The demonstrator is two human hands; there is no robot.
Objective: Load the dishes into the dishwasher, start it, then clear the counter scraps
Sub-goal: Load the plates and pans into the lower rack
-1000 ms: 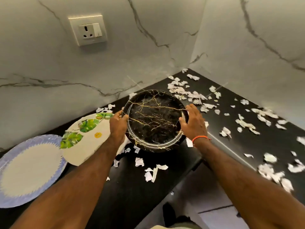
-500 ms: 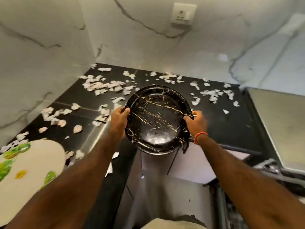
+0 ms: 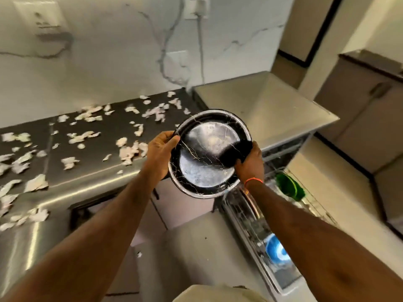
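Head view: 2 hands (image 3: 160,152) gripping black plate (image 3: 207,155)

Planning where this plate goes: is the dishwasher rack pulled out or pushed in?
Pulled out: the wire rack sits exposed beyond the steel dishwasher, with a green dish standing in it.

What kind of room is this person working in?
Most likely a home kitchen: a dark counter strewn with paper scraps, a marble-look wall, and an open dishwasher rack beside the black plate held in both hands.
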